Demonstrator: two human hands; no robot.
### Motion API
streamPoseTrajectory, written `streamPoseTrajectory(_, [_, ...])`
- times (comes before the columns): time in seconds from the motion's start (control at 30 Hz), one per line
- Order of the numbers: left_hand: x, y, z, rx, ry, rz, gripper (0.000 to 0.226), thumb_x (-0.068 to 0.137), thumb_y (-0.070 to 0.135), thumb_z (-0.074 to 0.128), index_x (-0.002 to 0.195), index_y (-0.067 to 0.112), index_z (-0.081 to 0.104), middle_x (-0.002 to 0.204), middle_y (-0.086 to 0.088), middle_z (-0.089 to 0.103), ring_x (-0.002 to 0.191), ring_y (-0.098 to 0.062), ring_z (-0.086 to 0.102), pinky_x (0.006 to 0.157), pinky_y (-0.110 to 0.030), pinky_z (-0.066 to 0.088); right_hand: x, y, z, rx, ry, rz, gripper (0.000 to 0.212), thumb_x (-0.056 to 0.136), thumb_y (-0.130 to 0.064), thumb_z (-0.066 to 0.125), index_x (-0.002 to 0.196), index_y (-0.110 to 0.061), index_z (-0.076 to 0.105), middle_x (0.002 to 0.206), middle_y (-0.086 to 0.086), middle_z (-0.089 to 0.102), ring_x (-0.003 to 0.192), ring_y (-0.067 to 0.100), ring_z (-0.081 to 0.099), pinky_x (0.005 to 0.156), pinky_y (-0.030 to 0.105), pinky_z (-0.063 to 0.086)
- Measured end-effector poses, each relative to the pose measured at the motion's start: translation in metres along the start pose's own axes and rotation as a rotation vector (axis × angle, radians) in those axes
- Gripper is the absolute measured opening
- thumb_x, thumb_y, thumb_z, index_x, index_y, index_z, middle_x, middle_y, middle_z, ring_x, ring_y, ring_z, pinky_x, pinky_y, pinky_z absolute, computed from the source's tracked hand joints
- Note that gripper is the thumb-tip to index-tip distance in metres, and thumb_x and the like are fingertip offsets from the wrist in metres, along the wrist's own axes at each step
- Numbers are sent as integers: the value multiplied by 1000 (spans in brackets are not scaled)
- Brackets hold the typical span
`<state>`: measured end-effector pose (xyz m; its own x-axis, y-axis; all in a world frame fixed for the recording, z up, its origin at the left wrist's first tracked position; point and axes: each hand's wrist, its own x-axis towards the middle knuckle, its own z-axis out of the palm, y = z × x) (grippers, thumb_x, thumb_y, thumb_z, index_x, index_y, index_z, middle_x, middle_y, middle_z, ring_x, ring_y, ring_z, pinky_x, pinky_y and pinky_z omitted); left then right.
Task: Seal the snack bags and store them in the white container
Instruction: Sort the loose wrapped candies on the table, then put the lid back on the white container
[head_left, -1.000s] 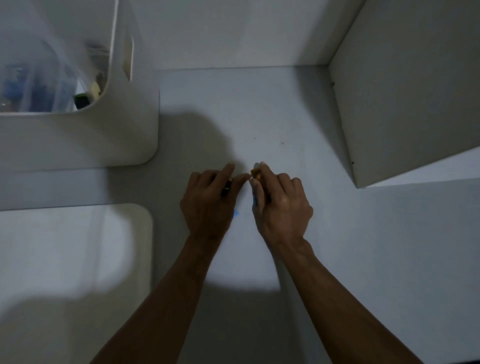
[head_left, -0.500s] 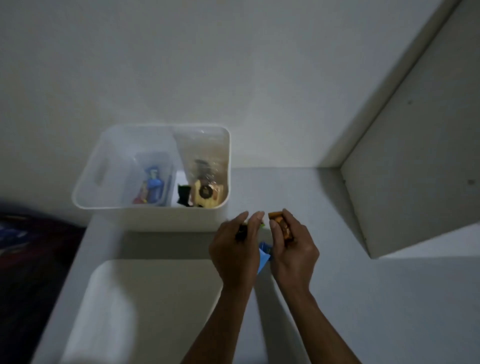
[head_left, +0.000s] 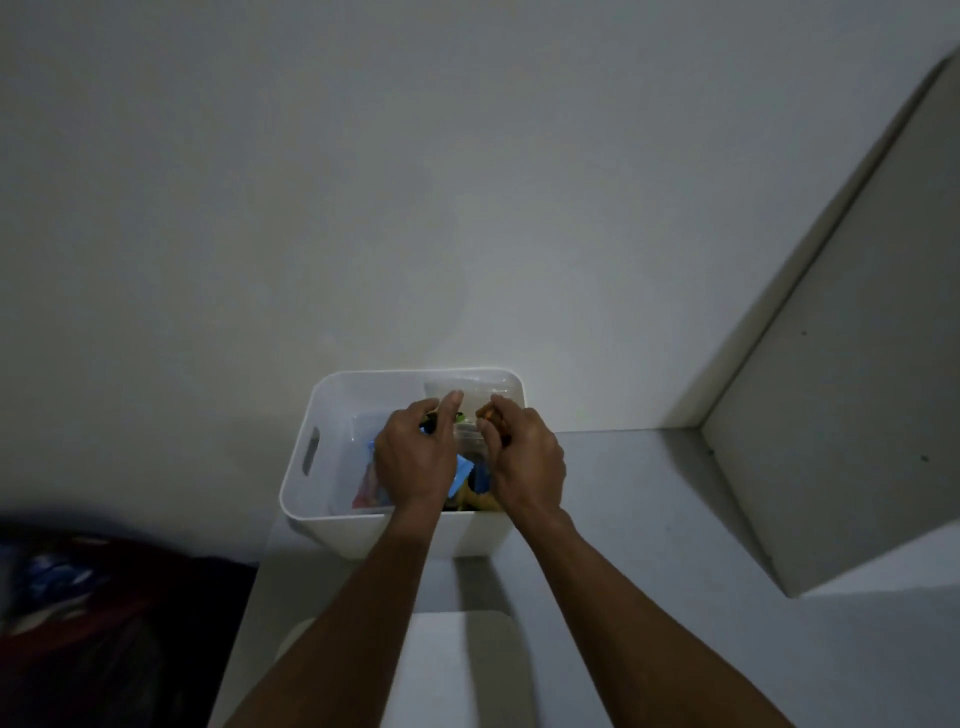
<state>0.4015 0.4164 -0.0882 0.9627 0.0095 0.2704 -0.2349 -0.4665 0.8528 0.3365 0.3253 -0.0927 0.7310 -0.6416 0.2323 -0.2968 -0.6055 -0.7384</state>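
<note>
A white container (head_left: 332, 415) with a handle slot stands on the white surface against the wall. Inside it lie clear snack bags with blue, red and yellow contents, partly hidden by my hands. My left hand (head_left: 415, 457) and my right hand (head_left: 524, 457) are both over the container's opening, each pinching an upper corner of a clear snack bag (head_left: 466, 475) that hangs between them with blue and orange items inside. The bag's lower part dips into the container's right half.
A flat white lid or tray (head_left: 457, 670) lies on the surface in front of the container. A white panel (head_left: 831, 415) rises at the right. Dark cloth with red and blue patches (head_left: 78, 613) sits at the lower left, beyond the surface's left edge.
Both hands lifted the snack bag off the surface and carried it forward over the container's opening. The camera tilted up, so the wall fills more of the view.
</note>
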Motion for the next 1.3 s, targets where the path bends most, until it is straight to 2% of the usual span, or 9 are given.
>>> streamPoseTrajectory(0.17, [2, -16, 12, 128, -195, -35, 63, 94, 67, 33, 99, 19, 72, 96, -7, 72, 88, -20, 66, 77, -29, 50, -2, 7, 12, -164, -163, 62, 36, 101, -31, 49, 136, -25, 54, 129, 6, 62, 111, 27, 61, 85, 37, 50])
streamPoseTrajectory(0.27, [-3, -15, 4, 167, -219, 7, 55, 99, 56, 35, 105, 15, 71, 103, -9, 71, 90, -18, 63, 79, -28, 44, -9, 7, 14, -178, -159, 73, 40, 102, -30, 47, 141, -22, 50, 140, 5, 57, 119, 27, 58, 93, 39, 49])
streamPoseTrajectory(0.37, [-9, -23, -5, 159, -242, 79, 60, 96, 62, 27, 109, 20, 67, 110, -6, 71, 97, -19, 65, 90, -35, 52, -17, 4, 12, -137, -120, 110, 41, 103, -30, 45, 143, -21, 47, 144, 4, 53, 123, 27, 56, 96, 42, 47])
streamPoseTrajectory(0.5, [-19, -11, -26, 175, -228, 54, 52, 96, 55, 43, 129, 18, 60, 130, -7, 61, 120, -27, 55, 101, -45, 43, -28, -5, -4, -97, -92, 158, 47, 102, -32, 47, 148, -27, 40, 149, 0, 48, 131, 24, 49, 101, 43, 45])
streamPoseTrajectory(0.6, [-35, -6, -48, 164, -216, 50, 58, 93, 61, 44, 135, 23, 55, 138, -3, 56, 127, -25, 49, 105, -48, 39, -44, -14, -22, -85, -78, 147, 48, 102, -34, 46, 149, -28, 37, 148, 0, 49, 130, 24, 50, 98, 41, 46])
streamPoseTrajectory(0.8, [-96, -18, -106, 91, -152, 81, 60, 88, 58, 58, 134, 20, 56, 138, -4, 56, 128, -22, 48, 104, -40, 44, -104, -9, -45, 14, -31, 147, 49, 99, -43, 48, 146, -31, 40, 140, 2, 55, 120, 25, 58, 94, 43, 52])
streamPoseTrajectory(1.03, [-219, -135, -176, 207, -119, -7, 57, 85, 47, 66, 125, 7, 62, 122, -15, 63, 113, -32, 60, 95, -46, 50, -249, 59, -29, 33, -189, 351, 53, 98, -39, 52, 148, -26, 38, 145, 5, 50, 129, 25, 51, 105, 46, 45])
streamPoseTrajectory(1.13, [-250, -174, -205, 377, -258, -236, 64, 87, 52, 62, 137, 13, 50, 137, -13, 52, 125, -32, 48, 103, -48, 42, -302, 78, -21, 15, -267, 447, 54, 98, -34, 53, 148, -21, 38, 144, 10, 51, 128, 28, 51, 107, 43, 42])
streamPoseTrajectory(1.3, [-257, -214, -221, 497, -360, -335, 80, 87, 57, 57, 149, 13, 33, 149, -20, 36, 136, -38, 34, 107, -55, 34, -333, 97, -5, -55, -341, 480, 63, 97, -36, 56, 151, -15, 32, 151, 11, 43, 136, 29, 42, 112, 37, 33])
